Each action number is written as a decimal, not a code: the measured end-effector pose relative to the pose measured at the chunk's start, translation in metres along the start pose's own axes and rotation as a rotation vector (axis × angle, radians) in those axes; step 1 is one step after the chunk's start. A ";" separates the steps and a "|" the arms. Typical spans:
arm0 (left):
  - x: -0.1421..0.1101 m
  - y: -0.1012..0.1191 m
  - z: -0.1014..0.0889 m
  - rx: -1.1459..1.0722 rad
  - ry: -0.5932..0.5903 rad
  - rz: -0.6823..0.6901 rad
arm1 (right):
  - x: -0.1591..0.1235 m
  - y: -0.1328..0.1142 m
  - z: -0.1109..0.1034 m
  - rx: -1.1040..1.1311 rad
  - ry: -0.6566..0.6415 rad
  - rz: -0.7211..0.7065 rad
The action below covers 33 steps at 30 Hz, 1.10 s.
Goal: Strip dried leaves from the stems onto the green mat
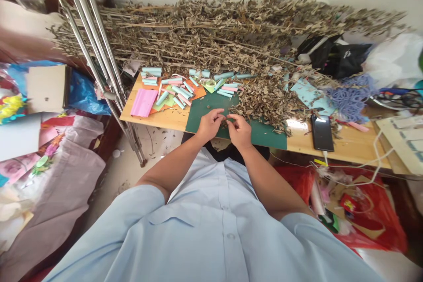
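Observation:
My left hand and my right hand meet over the front part of a dark green mat. The fingers of both are bent and pinched close together. Between the fingertips shows a small brownish bit of dried leaves, partly hidden by the fingers. Just beyond my right hand spreads a loose heap of dried leaves, lying partly on the mat. Several small blue and pink paper rolls lie past my left hand, on orange and green paper.
Dried leafy stalks are piled along the wall. A pink paper pad lies at left, beside metal crutches. To the right are a phone on a cable, blue paper and purple yarn. A red bag sits below.

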<state>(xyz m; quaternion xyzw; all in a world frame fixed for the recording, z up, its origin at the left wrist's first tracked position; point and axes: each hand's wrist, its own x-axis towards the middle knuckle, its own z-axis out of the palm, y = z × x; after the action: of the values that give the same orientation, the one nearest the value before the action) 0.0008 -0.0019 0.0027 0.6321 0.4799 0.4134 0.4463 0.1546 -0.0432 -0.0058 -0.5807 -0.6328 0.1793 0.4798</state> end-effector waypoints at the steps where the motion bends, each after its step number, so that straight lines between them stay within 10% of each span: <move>1: 0.000 -0.001 0.000 -0.008 -0.003 0.001 | 0.000 0.000 0.000 0.011 -0.010 0.000; 33: 0.000 0.000 0.001 0.044 0.013 0.054 | -0.001 0.002 0.003 -0.020 -0.041 -0.029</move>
<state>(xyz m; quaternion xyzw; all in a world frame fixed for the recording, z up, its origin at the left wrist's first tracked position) 0.0016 -0.0024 0.0021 0.6520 0.4746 0.4186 0.4178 0.1530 -0.0429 -0.0091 -0.5723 -0.6527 0.1780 0.4634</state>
